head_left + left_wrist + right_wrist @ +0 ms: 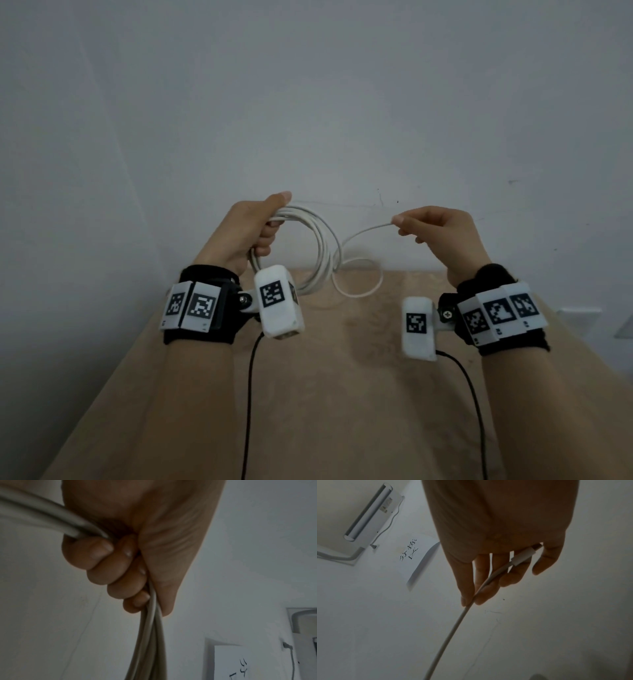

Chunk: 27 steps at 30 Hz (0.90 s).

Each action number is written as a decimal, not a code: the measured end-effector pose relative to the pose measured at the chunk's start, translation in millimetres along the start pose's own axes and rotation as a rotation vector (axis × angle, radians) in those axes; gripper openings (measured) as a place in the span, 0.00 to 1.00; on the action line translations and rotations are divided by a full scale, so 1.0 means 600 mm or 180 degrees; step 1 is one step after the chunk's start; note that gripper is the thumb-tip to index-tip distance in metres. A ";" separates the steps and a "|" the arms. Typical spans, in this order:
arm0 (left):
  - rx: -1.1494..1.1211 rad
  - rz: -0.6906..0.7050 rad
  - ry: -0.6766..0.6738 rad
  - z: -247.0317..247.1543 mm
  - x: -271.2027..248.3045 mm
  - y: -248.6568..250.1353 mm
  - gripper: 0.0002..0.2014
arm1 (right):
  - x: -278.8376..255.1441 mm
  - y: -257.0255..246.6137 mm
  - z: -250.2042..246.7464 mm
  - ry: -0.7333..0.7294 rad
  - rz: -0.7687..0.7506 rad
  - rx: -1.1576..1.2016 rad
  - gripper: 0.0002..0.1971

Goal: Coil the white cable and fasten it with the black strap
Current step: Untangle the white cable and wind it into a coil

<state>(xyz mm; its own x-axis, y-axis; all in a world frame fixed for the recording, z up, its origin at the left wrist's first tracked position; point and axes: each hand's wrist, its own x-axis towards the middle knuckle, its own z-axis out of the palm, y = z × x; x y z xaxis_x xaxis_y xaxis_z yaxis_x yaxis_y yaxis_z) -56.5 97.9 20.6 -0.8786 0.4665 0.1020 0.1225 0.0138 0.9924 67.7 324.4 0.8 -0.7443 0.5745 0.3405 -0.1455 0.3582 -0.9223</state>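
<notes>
The white cable (323,251) hangs in several round loops above the far edge of the table. My left hand (255,226) grips the top of the coil, fingers (102,563) curled tight round the bundled strands (150,635). A free length (363,233) arcs from the coil to my right hand (431,224), raised at the same height. There thumb and forefinger pinch the cable (453,628) near its end, and the white plug (522,557) lies inside the hand. The black strap is not visible in any view.
A tan wooden table (342,377) lies below the hands and meets a white wall (308,120). Thin black wires (248,394) trail from both wrist cameras toward me. A white wall unit (368,512) and a paper sheet (421,559) appear in the right wrist view.
</notes>
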 end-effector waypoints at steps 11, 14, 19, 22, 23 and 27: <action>-0.0117 0.0080 -0.0183 0.075 -0.011 0.013 0.22 | -0.023 0.007 0.081 -0.1740 0.0390 0.0172 0.09; -0.0208 0.0030 0.0265 0.062 -0.005 0.010 0.21 | -0.026 -0.002 0.084 -0.1827 0.0918 0.0937 0.13; -0.0536 0.0046 0.0940 0.033 0.004 0.005 0.19 | -0.018 -0.007 0.075 -0.1317 0.0390 0.0639 0.08; -0.0634 0.0052 0.0969 0.029 0.005 0.003 0.19 | -0.023 -0.001 0.086 -0.1510 0.0150 0.0031 0.11; -0.0608 0.0059 0.0936 0.031 0.005 0.003 0.19 | -0.025 0.001 0.092 -0.1535 -0.0016 -0.0096 0.16; -0.0557 0.0089 0.0859 0.035 0.003 0.007 0.19 | -0.032 0.000 0.100 -0.1864 -0.0014 0.0598 0.17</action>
<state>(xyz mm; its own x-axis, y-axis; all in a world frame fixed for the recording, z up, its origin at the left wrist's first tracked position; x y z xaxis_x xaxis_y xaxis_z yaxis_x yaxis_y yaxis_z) -47.8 117.6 23.5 -0.9696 0.2127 0.1208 0.0876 -0.1588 0.9834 43.1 269.2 -16.8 -0.9701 0.0544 0.2365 -0.2222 0.1932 -0.9557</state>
